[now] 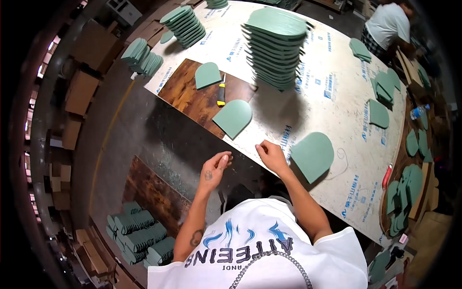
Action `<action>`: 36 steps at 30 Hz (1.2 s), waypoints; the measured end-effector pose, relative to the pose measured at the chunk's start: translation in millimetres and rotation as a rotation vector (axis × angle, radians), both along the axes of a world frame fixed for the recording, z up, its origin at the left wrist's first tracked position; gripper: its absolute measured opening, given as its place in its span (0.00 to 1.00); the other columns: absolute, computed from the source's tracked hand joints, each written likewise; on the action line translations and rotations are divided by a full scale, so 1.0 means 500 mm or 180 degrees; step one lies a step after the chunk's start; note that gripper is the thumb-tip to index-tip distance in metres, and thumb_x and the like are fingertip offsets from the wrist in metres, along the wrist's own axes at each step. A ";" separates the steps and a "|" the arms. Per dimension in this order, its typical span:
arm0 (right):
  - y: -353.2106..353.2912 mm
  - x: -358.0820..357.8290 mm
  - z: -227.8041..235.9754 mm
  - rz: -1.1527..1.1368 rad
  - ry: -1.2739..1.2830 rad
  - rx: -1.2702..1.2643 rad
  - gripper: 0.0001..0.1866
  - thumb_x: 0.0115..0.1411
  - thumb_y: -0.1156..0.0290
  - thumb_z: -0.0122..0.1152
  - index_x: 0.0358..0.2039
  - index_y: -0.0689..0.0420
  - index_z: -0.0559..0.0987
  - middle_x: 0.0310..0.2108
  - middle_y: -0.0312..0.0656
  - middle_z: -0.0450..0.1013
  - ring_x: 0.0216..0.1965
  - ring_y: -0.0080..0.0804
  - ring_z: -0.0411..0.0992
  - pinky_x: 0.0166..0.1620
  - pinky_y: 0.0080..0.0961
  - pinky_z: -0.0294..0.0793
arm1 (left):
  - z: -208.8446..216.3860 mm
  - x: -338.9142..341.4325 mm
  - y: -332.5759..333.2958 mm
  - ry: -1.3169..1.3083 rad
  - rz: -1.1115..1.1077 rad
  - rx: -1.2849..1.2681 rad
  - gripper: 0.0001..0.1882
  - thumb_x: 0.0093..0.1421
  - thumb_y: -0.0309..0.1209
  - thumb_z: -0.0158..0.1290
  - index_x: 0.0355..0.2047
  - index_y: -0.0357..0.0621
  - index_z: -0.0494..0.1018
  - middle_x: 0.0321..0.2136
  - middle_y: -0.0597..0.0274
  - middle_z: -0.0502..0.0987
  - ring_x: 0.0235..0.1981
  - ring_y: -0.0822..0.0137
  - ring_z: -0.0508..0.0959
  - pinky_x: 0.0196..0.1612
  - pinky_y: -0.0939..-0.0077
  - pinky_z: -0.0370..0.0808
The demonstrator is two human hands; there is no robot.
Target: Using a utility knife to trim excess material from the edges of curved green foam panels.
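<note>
From my remote seat, I see both hands empty at the table edge [269, 126]: left hand [215, 166] with fingers pinched narrow, right hand [271, 155] loosely curled just beside a green arch-shaped pad [313, 155]. I judge a pause between pads; next comes reaching for that pad. Beyond lie a utility knife [221, 91], 1 tall stack [275, 45], cardboard boxes [82, 89].
</note>
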State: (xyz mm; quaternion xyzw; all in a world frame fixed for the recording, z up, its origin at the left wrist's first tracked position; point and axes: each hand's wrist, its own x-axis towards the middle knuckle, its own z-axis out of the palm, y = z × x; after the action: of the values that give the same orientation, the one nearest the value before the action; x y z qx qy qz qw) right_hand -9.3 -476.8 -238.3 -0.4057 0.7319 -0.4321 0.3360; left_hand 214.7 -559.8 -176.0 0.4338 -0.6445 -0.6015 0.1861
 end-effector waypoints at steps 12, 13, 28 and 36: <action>-0.605 0.097 -0.136 -0.0291 0.0950 0.0604 0.28 0.59 0.63 0.65 0.55 0.64 0.72 0.50 0.60 0.72 0.52 0.59 0.73 0.54 0.47 0.73 | -0.170 0.101 -0.424 0.0446 -0.0031 0.1332 0.22 0.73 0.43 0.48 0.52 0.34 0.75 0.42 0.55 0.83 0.41 0.67 0.83 0.46 0.75 0.79; -0.641 0.107 -0.150 -0.0424 0.1060 0.0782 0.31 0.58 0.63 0.66 0.58 0.63 0.70 0.51 0.60 0.71 0.53 0.60 0.72 0.54 0.48 0.73 | -0.188 0.113 -0.482 0.0466 -0.0069 0.1365 0.22 0.73 0.43 0.48 0.52 0.34 0.75 0.42 0.55 0.83 0.41 0.67 0.83 0.46 0.75 0.79; -0.669 0.230 -0.117 -0.2394 -0.2763 -0.0783 0.26 0.57 0.81 0.59 0.57 0.62 0.69 0.37 0.43 0.74 0.29 0.30 0.76 0.30 0.28 0.80 | -0.266 0.017 -1.161 -0.0291 -0.1208 0.0153 0.22 0.68 0.44 0.56 0.48 0.34 0.76 0.37 0.54 0.82 0.39 0.61 0.82 0.44 0.69 0.79; -0.610 0.409 -0.147 -0.3145 -0.2769 -0.0601 0.11 0.61 0.79 0.64 0.42 0.59 0.71 0.32 0.42 0.77 0.30 0.31 0.80 0.34 0.27 0.82 | -0.358 -0.263 -1.203 -0.1380 -0.3106 -0.2918 0.62 0.44 0.65 0.68 0.72 0.50 0.54 0.71 0.38 0.52 0.71 0.38 0.53 0.67 0.39 0.57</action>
State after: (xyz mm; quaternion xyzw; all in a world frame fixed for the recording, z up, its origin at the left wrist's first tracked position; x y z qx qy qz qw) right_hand 195.1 -782.0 -311.9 0.1613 0.5885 -0.7220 0.3262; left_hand 83.4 -1161.4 -355.1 0.0832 -0.9766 -0.1840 -0.0736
